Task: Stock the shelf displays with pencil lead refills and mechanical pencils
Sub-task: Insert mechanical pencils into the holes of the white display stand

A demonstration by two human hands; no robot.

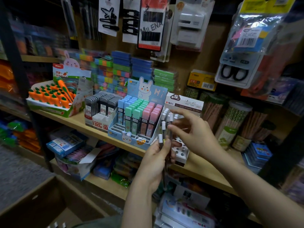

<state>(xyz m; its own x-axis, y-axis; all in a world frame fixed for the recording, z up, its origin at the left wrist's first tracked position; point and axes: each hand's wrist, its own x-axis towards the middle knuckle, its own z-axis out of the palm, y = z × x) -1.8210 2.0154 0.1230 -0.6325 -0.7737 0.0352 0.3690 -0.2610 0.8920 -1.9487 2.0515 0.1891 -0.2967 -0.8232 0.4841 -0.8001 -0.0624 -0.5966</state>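
My left hand (155, 159) grips a small bunch of dark mechanical pencils (165, 163) with white caps, held upright in front of the shelf. My right hand (191, 132) pinches one white-capped pencil (170, 124) from that bunch, just above the left hand. Behind them stands a white pencil display box (180, 153) with round holes, holding several white-capped pencils. To its left is a blue bunny display (131, 127) with pastel lead refill cases in blue, green and pink, its front slots bare. Further left sits a white box of dark lead refills (100, 109).
A wooden shelf (77, 120) carries a carrot-pen display (54, 96), stacked eraser boxes and clear pencil jars (235, 122). Hair clips, a stapler pack and scissors hang above. A lower shelf holds packaged stationery. An open cardboard box (41, 203) sits at bottom left.
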